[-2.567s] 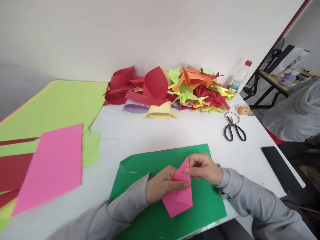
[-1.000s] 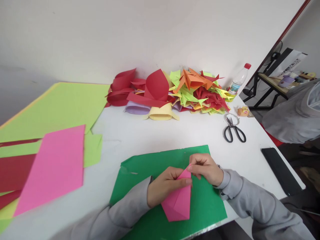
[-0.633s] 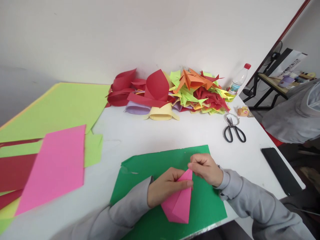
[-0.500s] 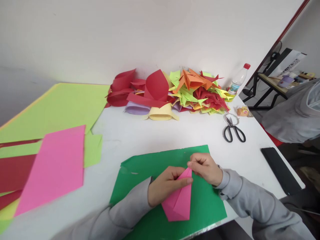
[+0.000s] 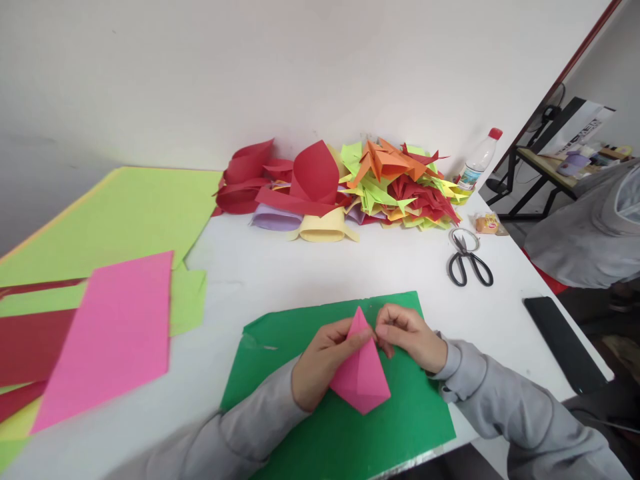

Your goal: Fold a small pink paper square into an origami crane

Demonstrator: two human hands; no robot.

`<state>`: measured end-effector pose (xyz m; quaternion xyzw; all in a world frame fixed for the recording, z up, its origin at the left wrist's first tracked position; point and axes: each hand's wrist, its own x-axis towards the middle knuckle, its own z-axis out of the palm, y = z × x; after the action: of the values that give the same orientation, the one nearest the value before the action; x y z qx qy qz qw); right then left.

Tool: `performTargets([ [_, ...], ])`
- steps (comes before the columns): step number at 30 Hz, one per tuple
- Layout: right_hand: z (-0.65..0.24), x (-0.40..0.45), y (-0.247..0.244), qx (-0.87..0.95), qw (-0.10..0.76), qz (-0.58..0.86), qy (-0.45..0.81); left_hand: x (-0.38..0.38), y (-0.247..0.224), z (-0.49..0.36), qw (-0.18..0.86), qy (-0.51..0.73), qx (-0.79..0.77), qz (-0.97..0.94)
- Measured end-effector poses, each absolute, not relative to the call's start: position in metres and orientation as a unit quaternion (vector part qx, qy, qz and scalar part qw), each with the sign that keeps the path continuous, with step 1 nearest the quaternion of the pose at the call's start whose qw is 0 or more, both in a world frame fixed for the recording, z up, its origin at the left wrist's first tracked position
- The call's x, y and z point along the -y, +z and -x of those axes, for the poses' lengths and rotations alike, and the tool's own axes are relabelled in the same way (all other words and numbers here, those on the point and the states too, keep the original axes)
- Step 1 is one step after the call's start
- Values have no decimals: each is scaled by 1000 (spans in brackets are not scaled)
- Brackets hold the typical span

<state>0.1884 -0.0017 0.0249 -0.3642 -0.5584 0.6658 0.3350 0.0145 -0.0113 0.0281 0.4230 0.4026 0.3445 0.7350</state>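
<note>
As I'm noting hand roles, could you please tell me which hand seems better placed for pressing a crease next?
Probably the right hand: it seems free, close beside the right edge of the pink folded paper, which the left hand holds under its thumb.

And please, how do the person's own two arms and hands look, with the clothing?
The left sleeve and the right sleeve are long, grey and creased, with no marking that shows. The right cuff has what may be a small button. The left hand and the right hand wear no gloves.
</note>
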Motion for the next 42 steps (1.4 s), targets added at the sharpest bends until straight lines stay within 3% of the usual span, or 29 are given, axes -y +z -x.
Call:
performTargets([
  [6,-187,7,32,662,367,380,532,6,22,-10,674,468,-378,-429],
  [13,-199,6,51,763,481,374,214,3,23,0,524,518,-325,-593],
  [17,-207,5,49,862,409,299,-13,1,28,7,363,546,-330,-679],
  [20,-208,5,45,886,362,271,-100,-1,32,9,240,507,-321,-763],
  [26,-206,4,43,885,362,272,-110,-2,32,6,145,475,-273,-824],
  [42,-198,6,39,914,327,240,-23,4,32,1,143,469,-265,-830],
])
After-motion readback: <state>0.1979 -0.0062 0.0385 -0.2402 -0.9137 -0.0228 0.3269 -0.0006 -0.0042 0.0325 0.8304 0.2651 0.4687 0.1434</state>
